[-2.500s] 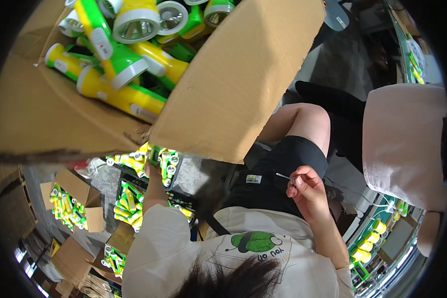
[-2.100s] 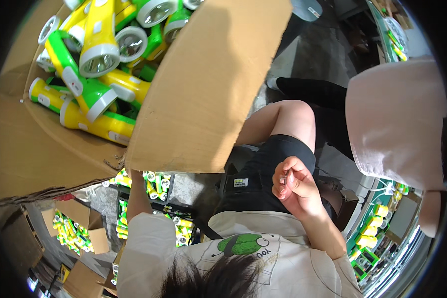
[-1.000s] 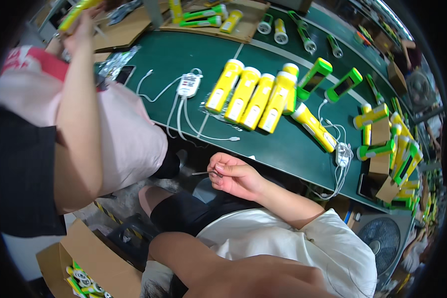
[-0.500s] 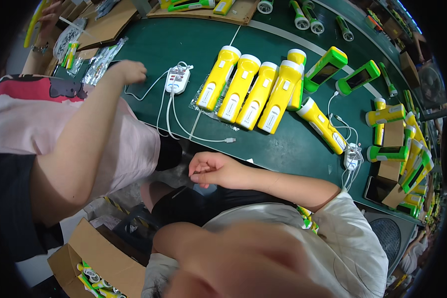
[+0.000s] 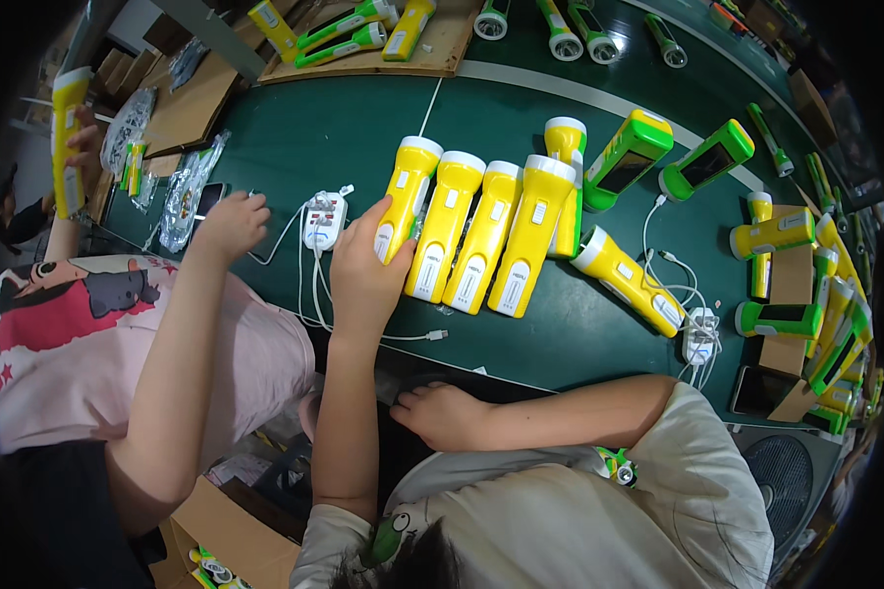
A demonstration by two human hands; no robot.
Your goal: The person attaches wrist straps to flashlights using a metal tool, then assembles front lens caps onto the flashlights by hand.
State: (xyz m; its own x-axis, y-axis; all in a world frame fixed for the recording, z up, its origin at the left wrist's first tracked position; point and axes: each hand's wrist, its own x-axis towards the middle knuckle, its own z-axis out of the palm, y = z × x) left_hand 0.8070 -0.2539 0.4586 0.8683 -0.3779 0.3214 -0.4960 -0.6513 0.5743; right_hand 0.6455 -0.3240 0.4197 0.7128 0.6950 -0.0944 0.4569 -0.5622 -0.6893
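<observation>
My left hand [image 5: 365, 280] is closed round the lower part of a yellow flashlight [image 5: 410, 184] with a white head, the leftmost in a row. Beside it lie more yellow flashlights [image 5: 459, 211], their heads pointing away from me, with clear plastic partly showing under them. My right hand [image 5: 435, 414] rests low at the table's near edge over my lap, its fingers loosely bent and apart. It holds nothing I can see. Near the left hand is a white power strip [image 5: 324, 222] with cables; one loose cable plug [image 5: 436, 335] lies by the left wrist.
At my left a co-worker's hand [image 5: 234, 224] is near the power strip; their other hand raises a flashlight [image 5: 67, 147]. Green-and-yellow lamps [image 5: 627, 162] stand beyond the row. One flashlight [image 5: 627, 280] lies by a second socket block [image 5: 700, 336]. Flashlights fill a cardboard box [image 5: 788, 265] at right.
My left hand has come up from low in the view, where it was blurred, and taken hold of the leftmost flashlight. My right hand has turned and lowered. The co-worker's raised flashlight has come into view.
</observation>
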